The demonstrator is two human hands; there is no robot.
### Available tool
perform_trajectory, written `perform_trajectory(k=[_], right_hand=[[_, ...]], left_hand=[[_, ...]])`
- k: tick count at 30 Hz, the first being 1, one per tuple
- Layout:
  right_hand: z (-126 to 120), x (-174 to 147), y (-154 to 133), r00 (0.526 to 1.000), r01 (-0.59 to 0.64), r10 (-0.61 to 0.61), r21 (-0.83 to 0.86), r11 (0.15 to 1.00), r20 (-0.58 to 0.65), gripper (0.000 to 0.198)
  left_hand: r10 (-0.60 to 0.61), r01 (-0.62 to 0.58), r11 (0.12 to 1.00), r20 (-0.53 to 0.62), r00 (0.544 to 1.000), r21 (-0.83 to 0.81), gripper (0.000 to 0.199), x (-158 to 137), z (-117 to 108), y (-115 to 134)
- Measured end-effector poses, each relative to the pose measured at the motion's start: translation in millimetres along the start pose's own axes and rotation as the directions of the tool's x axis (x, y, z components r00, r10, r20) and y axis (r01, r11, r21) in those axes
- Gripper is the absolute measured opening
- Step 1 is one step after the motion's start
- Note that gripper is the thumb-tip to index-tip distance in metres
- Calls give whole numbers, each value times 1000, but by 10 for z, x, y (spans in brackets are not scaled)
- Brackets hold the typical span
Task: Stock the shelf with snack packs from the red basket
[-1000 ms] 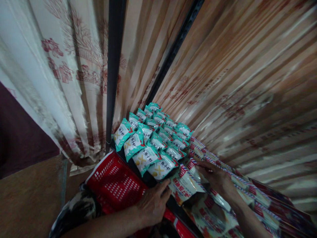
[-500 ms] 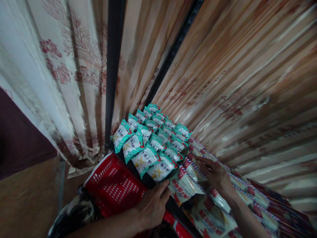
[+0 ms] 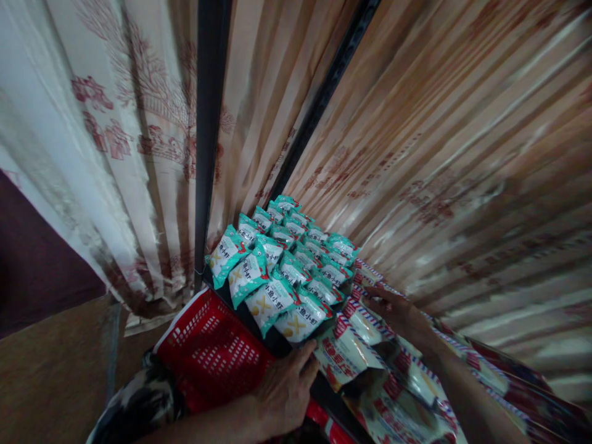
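Note:
My left hand (image 3: 287,385) rests at the dark front edge of the shelf (image 3: 330,398). Its fingers are stretched out, with the tips beside the near corner of a white snack bag with red print (image 3: 346,354). Further back, my right hand (image 3: 395,311) reaches over a row of bags with striped edges (image 3: 367,324). Those fingers lie extended on or just above the bags; contact is hard to tell in the dim light. Left of this row stand several teal-and-white snack bags (image 3: 271,302), packed in rows.
A red plastic basket (image 3: 217,345) is below the shelf's front edge at left. Two dark upright posts (image 3: 210,142) rise behind the shelf. Pleated beige curtains with red drawings (image 3: 416,154) hang at the back and side. Brown floor (image 3: 55,357) shows at lower left.
My right hand has shifted slightly toward the back and flattened over the striped bags, uncovering more of the nearer ones. My left hand stays nearly in place. The teal bags look unmoved.

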State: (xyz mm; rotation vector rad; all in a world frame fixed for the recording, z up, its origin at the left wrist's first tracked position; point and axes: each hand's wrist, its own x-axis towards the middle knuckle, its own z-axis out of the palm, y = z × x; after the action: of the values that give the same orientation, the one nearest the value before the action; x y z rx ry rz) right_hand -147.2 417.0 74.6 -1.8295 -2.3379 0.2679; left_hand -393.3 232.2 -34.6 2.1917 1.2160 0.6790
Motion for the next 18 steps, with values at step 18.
perform_trajectory(k=[18], right_hand=[[76, 244, -145, 992, 93, -110, 231, 969, 63, 47]], left_hand=[[40, -40, 999, -20, 999, 18, 64, 32, 104, -68]])
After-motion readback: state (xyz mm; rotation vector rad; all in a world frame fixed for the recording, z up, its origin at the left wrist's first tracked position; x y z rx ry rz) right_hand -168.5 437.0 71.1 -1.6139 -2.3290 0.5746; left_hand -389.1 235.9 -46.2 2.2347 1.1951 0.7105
